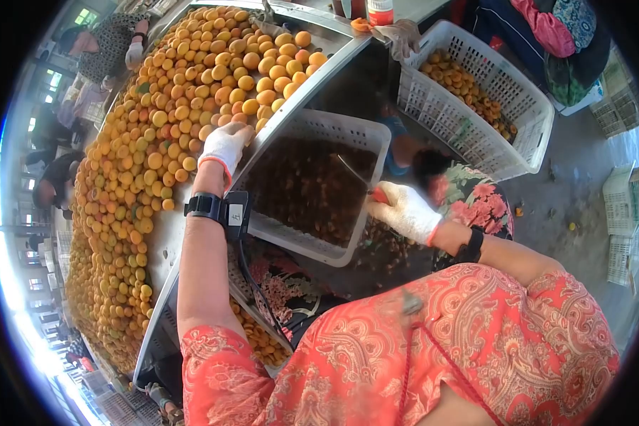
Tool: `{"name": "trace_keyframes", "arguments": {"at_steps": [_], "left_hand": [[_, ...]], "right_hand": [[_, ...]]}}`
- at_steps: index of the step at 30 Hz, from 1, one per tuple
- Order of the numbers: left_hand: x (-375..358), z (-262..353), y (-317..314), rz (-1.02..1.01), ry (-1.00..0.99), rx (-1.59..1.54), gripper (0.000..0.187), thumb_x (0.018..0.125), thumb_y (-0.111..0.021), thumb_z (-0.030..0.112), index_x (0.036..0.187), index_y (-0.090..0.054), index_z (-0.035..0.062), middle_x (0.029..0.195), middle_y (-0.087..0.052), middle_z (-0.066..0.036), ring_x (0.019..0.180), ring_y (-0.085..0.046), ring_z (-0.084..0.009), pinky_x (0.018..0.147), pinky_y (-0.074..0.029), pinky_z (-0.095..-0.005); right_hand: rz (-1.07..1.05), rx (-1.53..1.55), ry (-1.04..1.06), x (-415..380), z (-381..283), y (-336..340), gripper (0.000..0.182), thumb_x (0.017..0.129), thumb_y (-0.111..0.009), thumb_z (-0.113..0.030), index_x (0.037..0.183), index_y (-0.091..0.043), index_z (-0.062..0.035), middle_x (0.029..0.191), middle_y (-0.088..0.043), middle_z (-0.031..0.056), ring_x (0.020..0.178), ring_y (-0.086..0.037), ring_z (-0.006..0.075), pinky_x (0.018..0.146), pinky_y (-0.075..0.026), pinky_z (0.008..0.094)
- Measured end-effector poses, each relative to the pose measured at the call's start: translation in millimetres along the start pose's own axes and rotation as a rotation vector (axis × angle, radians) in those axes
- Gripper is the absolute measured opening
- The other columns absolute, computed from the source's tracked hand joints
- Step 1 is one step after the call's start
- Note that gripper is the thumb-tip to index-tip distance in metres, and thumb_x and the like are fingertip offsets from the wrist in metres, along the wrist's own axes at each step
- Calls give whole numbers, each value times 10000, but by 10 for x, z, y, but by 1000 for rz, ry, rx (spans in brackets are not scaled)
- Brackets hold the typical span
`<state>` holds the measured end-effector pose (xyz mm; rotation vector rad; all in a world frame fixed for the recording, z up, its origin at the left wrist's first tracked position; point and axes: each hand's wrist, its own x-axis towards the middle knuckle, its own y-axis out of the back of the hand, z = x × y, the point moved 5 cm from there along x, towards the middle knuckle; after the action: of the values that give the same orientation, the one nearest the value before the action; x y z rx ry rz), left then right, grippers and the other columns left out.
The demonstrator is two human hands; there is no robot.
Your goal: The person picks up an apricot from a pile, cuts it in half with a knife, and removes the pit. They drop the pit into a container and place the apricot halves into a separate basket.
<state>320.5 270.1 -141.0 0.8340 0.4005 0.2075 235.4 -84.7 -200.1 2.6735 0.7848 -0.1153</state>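
A: Here's the left hand, in a white glove, at the edge of the huge spread of orange fruit, its wrist right by the metal rim.

B: And those fingers are bent over the nearest fruit! Whether they've closed around one, though, nobody can tell from up here.

A: Over to the right hand, also gloved: fingers curled shut around the red handle of a tool, its thin, curved metal end reaching left and away.

B: That tool is hovering above the right side of a pale crate, which sits lower than the fruit, just right of the rim. Inside lies a broad layer of small dark brown pieces, blurred in places.

A: Far right, a white lattice crate stands tilted in the view, with orange fruit pieces in it. More pieces show near left, below the forearm.

B: At the far end, there's a container with a red label, and a crumpled cloth right beside it.

A: And look far left, across the fruit: another person, one gloved hand by the pile, well apart from these two.
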Motion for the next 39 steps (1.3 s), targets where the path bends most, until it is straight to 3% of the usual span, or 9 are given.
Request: {"name": "trace_keyframes", "arguments": {"at_steps": [5, 10, 17, 24, 28, 30, 31, 33, 39], "left_hand": [[-244, 25, 173, 216, 3, -426, 185, 839, -619, 5, 975, -743, 30, 899, -685, -36, 744, -594, -101, 652, -454, -242], [-1458, 749, 239, 145, -250, -985, 424, 876, -639, 1, 1289, -545, -23, 950, -629, -74, 715, -578, -111, 570, -435, -230], [-2640, 1113, -78, 69, -376, -1228, 473, 856, -636, 27, 1308, -515, -44, 1025, -606, -93, 782, -583, -171, 670, -466, -282], [-3340, 1399, -149, 53, -454, -1317, 456, 870, -653, 34, 1305, -536, -39, 1134, -639, -187, 906, -661, -232, 761, -583, -339], [-3578, 1491, -131, 64, -514, -1321, 445, 891, -647, 47, 1311, -531, -44, 1136, -640, -193, 924, -661, -235, 764, -581, -334], [-3677, 1535, -123, 75, -524, -1262, 545, 872, -661, 119, 1350, -484, -74, 1174, -626, -219, 980, -661, -281, 910, -539, -397], [-3719, 1560, -122, 77, -533, -1260, 545, 872, -661, 119, 1350, -484, -74, 1174, -626, -219, 980, -661, -281, 910, -539, -397], [-3802, 1629, -123, 45, -587, -1287, 553, 861, -681, 137, 1340, -498, -73, 1196, -625, -228, 989, -659, -286, 925, -532, -404], [-3890, 1721, -140, -45, -641, -1325, 575, 857, -700, 160, 1346, -496, -64, 1221, -620, -217, 1030, -646, -303, 967, -505, -429]], "right_hand": [[48, 39, 86, -40, -101, 99, 255, 893, -623, -253, 959, -590, -8, 813, -636, 213, 801, -643, 379, 714, -484, 404], [47, 87, 61, -254, -649, 293, 290, 935, -597, -292, 961, -562, -5, 775, -620, 191, 768, -647, 322, 695, -479, 387], [-36, 104, 348, -735, -1413, 316, 220, 979, -564, -221, 1027, -560, -7, 777, -638, 161, 732, -652, 257, 670, -483, 357], [-45, 11, 568, -1328, -1863, 278, 258, 964, -616, -270, 965, -561, -18, 751, -625, 190, 736, -666, 332, 642, -484, 401], [-160, 39, 515, -1526, -1919, 254, 293, 993, -599, -300, 928, -553, -19, 748, -578, 88, 740, -531, 97, 674, -467, 317], [-141, 94, 591, -1595, -1928, 239, 341, 976, -599, -350, 917, -573, -16, 787, -627, 224, 767, -642, 403, 666, -480, 434], [-138, 92, 599, -1614, -1927, 242, 341, 976, -599, -350, 917, -573, -16, 787, -627, 224, 767, -642, 403, 666, -480, 434], [-150, 24, 568, -1640, -1914, 244, 327, 998, -602, -335, 919, -558, -21, 749, -563, 65, 751, -507, 77, 674, -462, 314], [-153, 28, 577, -1784, -1987, 338, 333, 997, -597, -336, 921, -560, -14, 756, -570, 73, 752, -516, 88, 684, -467, 327]]}}
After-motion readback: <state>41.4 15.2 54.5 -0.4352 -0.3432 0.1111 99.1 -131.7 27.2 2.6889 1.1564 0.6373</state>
